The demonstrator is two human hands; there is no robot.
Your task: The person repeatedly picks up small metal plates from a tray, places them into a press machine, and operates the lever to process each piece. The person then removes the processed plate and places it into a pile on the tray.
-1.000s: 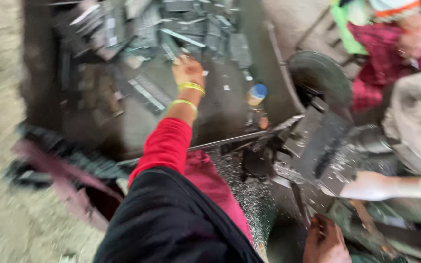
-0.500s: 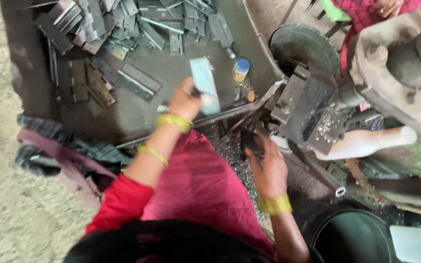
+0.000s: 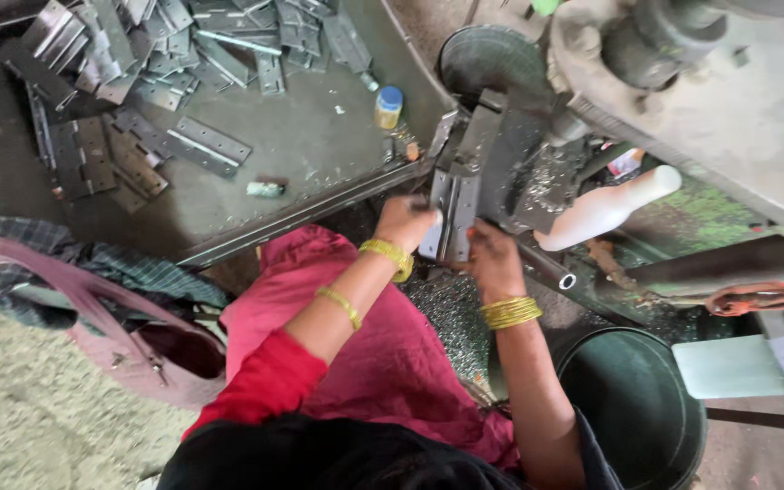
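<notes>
The left hand (image 3: 403,222) has swung in from the tray to join the right hand (image 3: 494,259); both now clamp a metal hinge plate (image 3: 451,216) between them, against the machine (image 3: 519,154).

Premises: a small metal workshop. Evidence: a heavy grey machine (image 3: 737,100) with a wheel (image 3: 487,59), a grimy steel tray (image 3: 319,154) heaped with stamped hinge plates (image 3: 201,145), metal shavings (image 3: 451,313) on the floor, and a dark bucket (image 3: 632,404) beside the machine.

Grey metal hinge plate (image 3: 451,218), yellow bangles (image 3: 512,312), magenta skirt (image 3: 392,354), checked cloth (image 3: 102,263), perhaps green bucket (image 3: 637,408).
</notes>
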